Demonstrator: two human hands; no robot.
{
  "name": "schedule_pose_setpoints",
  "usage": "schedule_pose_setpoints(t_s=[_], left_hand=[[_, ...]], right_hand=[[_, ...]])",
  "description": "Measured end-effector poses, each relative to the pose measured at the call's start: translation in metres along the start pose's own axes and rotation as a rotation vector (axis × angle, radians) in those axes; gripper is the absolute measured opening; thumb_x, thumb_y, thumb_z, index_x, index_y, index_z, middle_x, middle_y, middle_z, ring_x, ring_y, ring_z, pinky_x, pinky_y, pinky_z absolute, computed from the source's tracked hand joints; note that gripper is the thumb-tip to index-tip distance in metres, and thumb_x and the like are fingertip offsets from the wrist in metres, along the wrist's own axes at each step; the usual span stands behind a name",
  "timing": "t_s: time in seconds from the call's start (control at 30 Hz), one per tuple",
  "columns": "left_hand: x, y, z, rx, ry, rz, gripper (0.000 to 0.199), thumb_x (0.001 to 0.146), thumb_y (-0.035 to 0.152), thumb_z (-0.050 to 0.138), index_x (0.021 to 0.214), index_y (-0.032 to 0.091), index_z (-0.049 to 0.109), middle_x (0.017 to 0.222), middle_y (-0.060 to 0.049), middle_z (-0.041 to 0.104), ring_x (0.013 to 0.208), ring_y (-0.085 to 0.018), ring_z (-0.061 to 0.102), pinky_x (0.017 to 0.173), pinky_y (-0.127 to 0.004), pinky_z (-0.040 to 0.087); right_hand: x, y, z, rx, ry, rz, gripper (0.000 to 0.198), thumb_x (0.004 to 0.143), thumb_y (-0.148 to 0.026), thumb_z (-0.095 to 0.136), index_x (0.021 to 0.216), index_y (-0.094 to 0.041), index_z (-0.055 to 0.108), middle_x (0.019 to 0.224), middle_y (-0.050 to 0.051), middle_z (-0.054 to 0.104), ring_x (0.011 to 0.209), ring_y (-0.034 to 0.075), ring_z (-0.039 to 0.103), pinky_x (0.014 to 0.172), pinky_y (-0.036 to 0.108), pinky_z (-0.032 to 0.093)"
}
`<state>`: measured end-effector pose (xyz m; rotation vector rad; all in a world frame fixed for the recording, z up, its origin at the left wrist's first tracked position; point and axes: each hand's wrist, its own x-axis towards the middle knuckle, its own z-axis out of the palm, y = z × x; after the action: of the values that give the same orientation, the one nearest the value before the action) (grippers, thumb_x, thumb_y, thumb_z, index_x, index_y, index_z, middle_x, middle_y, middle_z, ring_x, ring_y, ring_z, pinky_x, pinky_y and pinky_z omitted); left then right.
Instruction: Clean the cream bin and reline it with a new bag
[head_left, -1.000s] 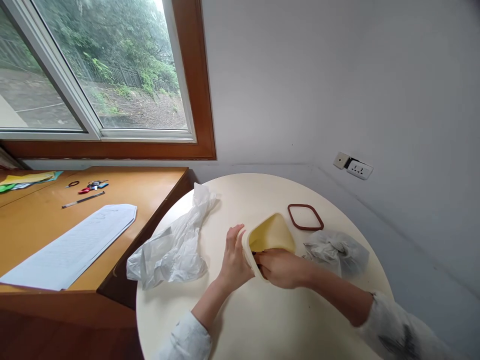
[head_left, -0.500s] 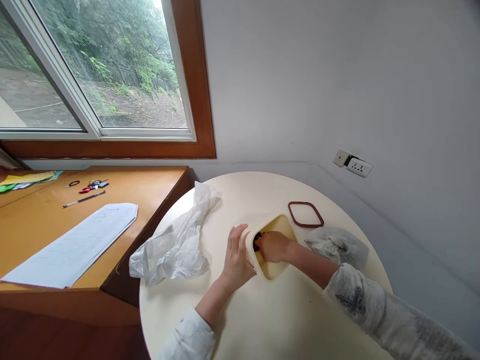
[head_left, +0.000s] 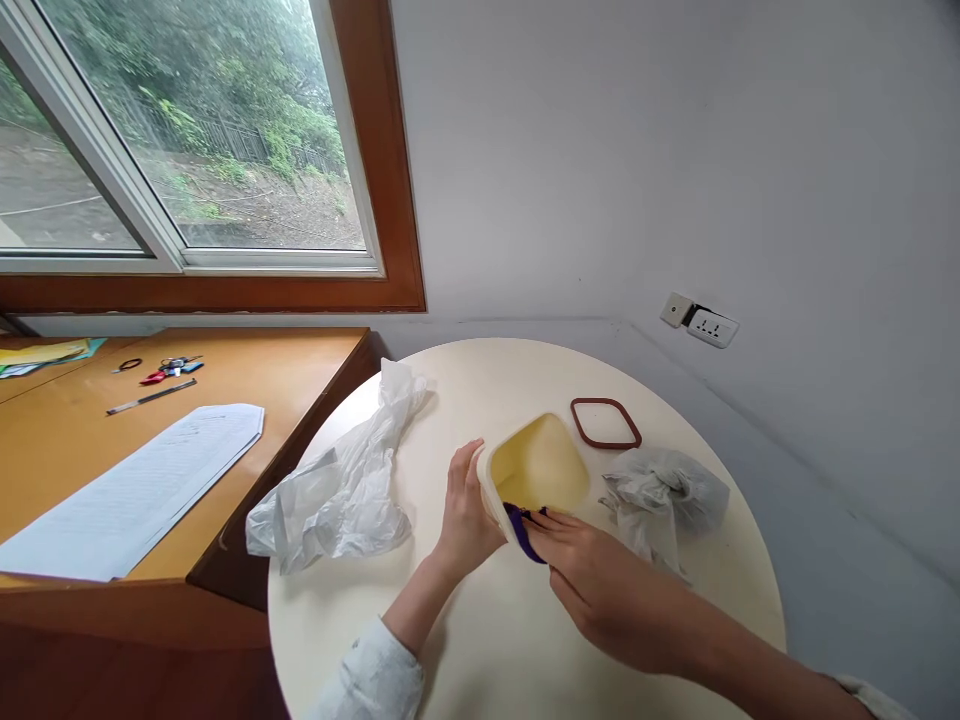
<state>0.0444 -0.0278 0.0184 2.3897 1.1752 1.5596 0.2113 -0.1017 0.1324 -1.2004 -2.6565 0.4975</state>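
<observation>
**One purple cloth [head_left: 524, 534] at the rim of one pale yellow container [head_left: 551, 460]**

On the round white counter [head_left: 517, 375] at lower centre of the frame are one container, one cloth, one reddish-brown ring [head_left: 636, 432] and two plastic bags: a crumpled white bag [head_left: 367, 510] at centre left and a knotted bag [head_left: 694, 490] at centre right. The ring lies flat just beyond the container, near the knotted bag.

Both hands are at the container, which is tipped with its mouth facing the viewer. The left hand [head_left: 470, 508] is part-curled, gripping its outer left side. The right hand [head_left: 600, 580] has its fingers bent over the cloth, gripping it at the lower rim.

Half a second ago the right hand was deep inside the container; now it is out at the rim, and more purple shows.
</observation>
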Motion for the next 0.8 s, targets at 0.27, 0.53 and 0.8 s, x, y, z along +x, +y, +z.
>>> schedule_pose_setpoints(t_s=[0.27, 0.53, 0.8], left_hand=[[0.005, -0.003, -0.003, -0.06, -0.012, -0.057, 0.097, 0.058, 0.026, 0.074, 0.135, 0.018, 0.017, 0.13, -0.018, 0.03, 0.124, -0.032, 0.03, 0.099, -0.05, 0.036], [0.007, -0.007, -0.009, -0.168, -0.076, -0.092, 0.103, 0.054, 0.026, 0.078, 0.135, 0.022, 0.015, 0.133, -0.016, 0.026, 0.127, -0.032, 0.026, 0.101, -0.051, 0.032], [0.026, 0.002, -0.042, -0.345, -0.309, -0.258, 0.109, 0.05, 0.02, 0.078, 0.137, 0.027, 0.013, 0.139, -0.012, 0.021, 0.13, -0.031, 0.023, 0.102, -0.049, 0.033]], right_hand=[[-0.007, 0.058, 0.024, -0.307, 0.154, -0.026, 0.049, 0.082, -0.004, 0.032, 0.128, -0.01, 0.046, 0.129, 0.009, 0.052, 0.123, 0.018, 0.043, 0.11, 0.044, 0.022], [-0.004, 0.057, 0.045, -0.441, 0.366, -0.044, 0.04, 0.082, -0.008, 0.037, 0.118, -0.007, 0.055, 0.119, 0.014, 0.059, 0.117, 0.023, 0.048, 0.105, 0.044, 0.032], [0.006, 0.059, 0.039, -0.33, 0.441, -0.225, 0.039, 0.083, 0.0, 0.032, 0.111, -0.012, 0.056, 0.102, 0.008, 0.067, 0.094, 0.015, 0.06, 0.097, 0.04, 0.042]])
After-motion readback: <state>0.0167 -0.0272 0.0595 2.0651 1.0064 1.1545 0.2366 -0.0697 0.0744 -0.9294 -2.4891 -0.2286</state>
